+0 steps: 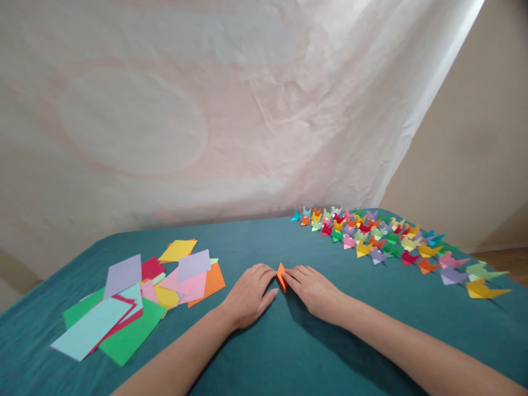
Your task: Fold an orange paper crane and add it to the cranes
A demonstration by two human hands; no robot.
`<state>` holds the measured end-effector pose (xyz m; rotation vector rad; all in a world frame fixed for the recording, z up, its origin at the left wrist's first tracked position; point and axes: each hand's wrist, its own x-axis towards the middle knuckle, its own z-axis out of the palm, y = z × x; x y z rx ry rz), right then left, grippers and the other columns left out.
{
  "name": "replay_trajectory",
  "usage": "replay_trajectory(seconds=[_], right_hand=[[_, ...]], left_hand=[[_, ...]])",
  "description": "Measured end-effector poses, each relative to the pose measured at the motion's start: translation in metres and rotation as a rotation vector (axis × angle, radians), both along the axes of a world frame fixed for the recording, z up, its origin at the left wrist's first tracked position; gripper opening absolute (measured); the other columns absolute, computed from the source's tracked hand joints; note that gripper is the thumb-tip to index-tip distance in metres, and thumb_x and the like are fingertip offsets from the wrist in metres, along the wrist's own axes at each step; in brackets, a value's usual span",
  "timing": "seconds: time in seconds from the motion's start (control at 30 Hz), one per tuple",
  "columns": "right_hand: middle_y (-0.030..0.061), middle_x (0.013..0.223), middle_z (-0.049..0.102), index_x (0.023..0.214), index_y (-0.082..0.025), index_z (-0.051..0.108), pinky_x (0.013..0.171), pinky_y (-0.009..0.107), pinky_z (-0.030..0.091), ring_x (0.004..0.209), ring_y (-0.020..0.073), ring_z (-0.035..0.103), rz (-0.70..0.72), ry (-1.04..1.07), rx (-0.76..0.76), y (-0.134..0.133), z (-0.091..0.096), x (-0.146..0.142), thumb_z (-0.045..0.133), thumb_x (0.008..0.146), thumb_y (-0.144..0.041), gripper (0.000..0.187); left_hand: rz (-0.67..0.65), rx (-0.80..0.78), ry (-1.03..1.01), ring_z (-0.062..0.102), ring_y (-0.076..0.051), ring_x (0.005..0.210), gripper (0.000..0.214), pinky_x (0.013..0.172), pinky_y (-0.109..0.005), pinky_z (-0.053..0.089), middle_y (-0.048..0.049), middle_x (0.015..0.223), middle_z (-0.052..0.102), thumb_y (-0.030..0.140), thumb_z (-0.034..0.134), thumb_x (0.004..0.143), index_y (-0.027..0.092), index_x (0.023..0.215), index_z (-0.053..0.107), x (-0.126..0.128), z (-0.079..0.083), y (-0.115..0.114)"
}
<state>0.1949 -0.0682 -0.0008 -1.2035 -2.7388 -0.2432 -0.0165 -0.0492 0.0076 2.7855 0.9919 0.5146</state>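
A small orange folded paper (281, 277), diamond-shaped and narrow, is at the middle of the table between my two hands. My right hand (314, 291) has its fingers closed on the paper's right side. From the left, my left hand (252, 294) reaches the paper's edge with its fingertips; the fingers lie together and the thumb is a little apart below. Whether the left fingertips pinch the paper or only rest against it, I cannot tell. Both forearms come in from the lower edge of the view.
Loose coloured paper sheets, such as a green sheet (134, 333) and a lilac sheet (122, 276), overlap at the left. Rows of folded paper birds, one yellow bird (484, 290) nearest, fill the right side. A teal cloth (247, 363) covers the table; a pale hanging sheet (231, 110) stands behind.
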Motion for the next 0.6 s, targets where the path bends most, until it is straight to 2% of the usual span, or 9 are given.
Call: replay_trajectory(seconds=[0.4,0.6], right_hand=[[0.0151,0.117,0.055,0.117,-0.01,0.055,0.085,0.039,0.043,0.103,0.0246,0.05,0.018,-0.002,0.008,0.0011,-0.0003,0.0016,0.041,0.086,-0.008,0.034],[0.0143,0.117,0.056,0.117,-0.01,0.054,0.085,0.038,0.043,0.104,0.0244,0.049,0.014,0.013,0.003,0.0004,0.0008,0.0017,0.041,0.085,-0.007,0.035]], left_hand=[[-0.045,-0.003,0.032,0.043,-0.024,0.115,0.037,0.101,-0.041,0.035,-0.0112,0.123,0.051,0.032,0.043,0.09,0.015,0.123,0.047,-0.0008,0.0017,-0.0007],[-0.098,-0.019,0.052,0.039,-0.025,0.121,0.044,0.104,-0.042,0.031,-0.0117,0.129,0.047,0.034,0.043,0.09,0.016,0.13,0.041,-0.002,0.0007,0.0009]])
